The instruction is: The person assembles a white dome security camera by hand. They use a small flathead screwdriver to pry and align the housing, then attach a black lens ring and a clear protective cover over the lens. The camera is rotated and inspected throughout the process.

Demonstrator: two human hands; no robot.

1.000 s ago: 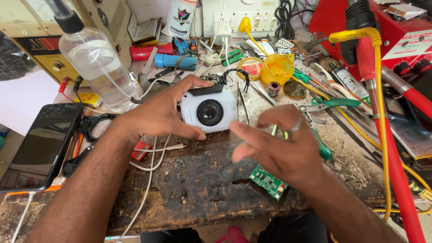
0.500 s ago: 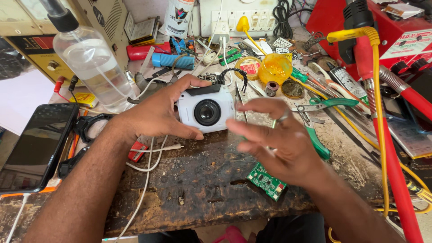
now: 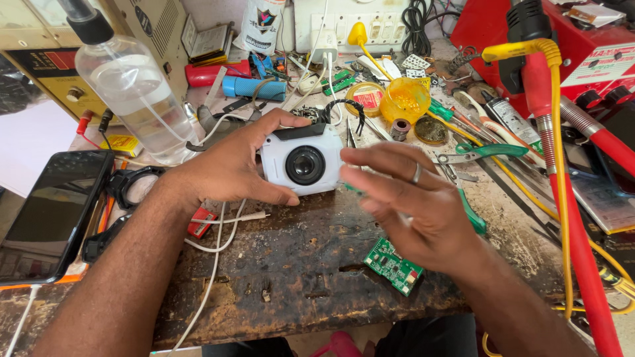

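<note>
Gripping white camera (image 3: 303,163) in left hand (image 3: 228,165), right hand (image 3: 413,201) just beside

Scorched wooden workbench (image 3: 291,264), cluttered; white switchboard (image 3: 344,20) on back wall; daylight.

Right hand (image 3: 417,205) is up from 5 o'clock of the white camera (image 3: 301,162) to its 3 o'clock side, fingertips now at the casing edge. Green circuit board (image 3: 394,266) more exposed below the palm. Left hand (image 3: 231,165) grip unchanged otherwise.
</note>
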